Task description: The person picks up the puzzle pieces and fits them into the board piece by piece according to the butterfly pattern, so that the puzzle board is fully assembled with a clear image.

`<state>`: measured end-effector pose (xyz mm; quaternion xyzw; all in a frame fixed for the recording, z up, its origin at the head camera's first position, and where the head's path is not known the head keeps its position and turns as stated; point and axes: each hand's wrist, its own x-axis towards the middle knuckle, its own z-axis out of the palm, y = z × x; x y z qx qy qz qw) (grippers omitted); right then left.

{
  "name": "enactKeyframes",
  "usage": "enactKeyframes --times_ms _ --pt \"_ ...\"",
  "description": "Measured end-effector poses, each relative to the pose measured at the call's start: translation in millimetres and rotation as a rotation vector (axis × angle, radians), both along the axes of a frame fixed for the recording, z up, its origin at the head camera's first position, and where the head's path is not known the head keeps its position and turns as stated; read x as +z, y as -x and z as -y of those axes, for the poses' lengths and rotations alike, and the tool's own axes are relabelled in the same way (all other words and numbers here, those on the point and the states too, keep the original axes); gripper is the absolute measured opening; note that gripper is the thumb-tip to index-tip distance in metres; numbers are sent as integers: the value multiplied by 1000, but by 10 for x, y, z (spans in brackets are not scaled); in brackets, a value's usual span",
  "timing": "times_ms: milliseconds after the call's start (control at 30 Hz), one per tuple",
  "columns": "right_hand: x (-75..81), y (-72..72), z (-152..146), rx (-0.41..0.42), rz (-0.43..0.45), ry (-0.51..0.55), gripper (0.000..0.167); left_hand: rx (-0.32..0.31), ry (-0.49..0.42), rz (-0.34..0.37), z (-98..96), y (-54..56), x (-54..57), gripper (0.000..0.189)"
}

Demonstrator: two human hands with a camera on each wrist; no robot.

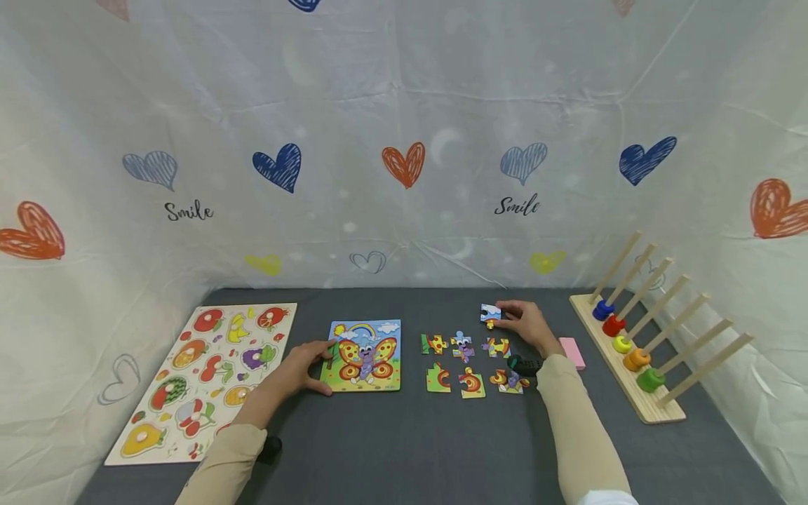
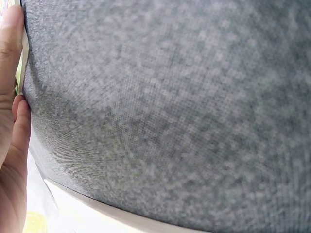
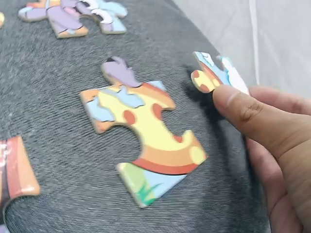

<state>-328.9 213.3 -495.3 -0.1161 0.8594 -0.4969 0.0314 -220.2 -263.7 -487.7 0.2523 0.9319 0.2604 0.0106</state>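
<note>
Two tan sleeves (image 1: 583,435) are nearest the head camera. The left hand (image 1: 301,368) rests at the left side of the butterfly board (image 1: 368,358), which lies flat on the dark table (image 1: 379,449). Its fingers are loose, and the thumb is apart from them, touching near the bottom corner. The head camera shows the whole butterfly, but the left wrist camera shows little of it, only the board's thin pale edge next to the finger and thumb.

The right hand (image 1: 527,326) pinches a small puzzle piece (image 1: 490,315) behind two rows of loose pieces (image 1: 472,386), three in each row. From the head camera it is hard to tell if that piece is up or down. The right wrist camera shows it tipped up, with a dark shadow by it and the thumb on its picture side. It is blue and white, with a yellow knob that has orange spots.

Only the head camera shows the pink block (image 1: 572,353) near the right wrist, and the peg stand (image 1: 669,415) with blue, red, yellow, orange and green rings. On the left is a big fruit board (image 1: 170,454). The left wrist camera sees just a bit of its edge
</note>
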Motion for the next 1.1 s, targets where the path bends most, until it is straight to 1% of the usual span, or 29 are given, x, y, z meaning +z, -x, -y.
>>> enactKeyframes --times_ms 133,267,333,433,467,533,700,967,1000,1100 --pt "33 -11 -4 -21 59 51 40 17 3 -7 9 -11 -2 88" --pt "32 -57 -37 -4 104 167 42 12 -4 -6 11 -13 -30 89" --pt "13 -76 -55 27 112 225 43 2 0 -11 12 -12 -44 89" --pt "-20 -99 -46 56 127 304 42 9 -11 1 10 -15 -42 89" --pt "-27 -106 -33 68 130 314 42 10 -8 0 9 -16 -39 89" --pt "-31 -123 13 84 135 331 41 19 -10 9 11 -20 -31 89" --pt "-17 -182 177 119 114 315 42 35 -8 23 22 -25 -22 89" --pt "-38 -235 465 131 102 302 42 27 -9 8 19 -10 -30 84" --pt "-3 -259 514 138 103 295 42 26 -10 5 18 -7 -29 83" --pt "-12 -271 638 153 97 298 41 25 -14 4 15 2 -23 85"
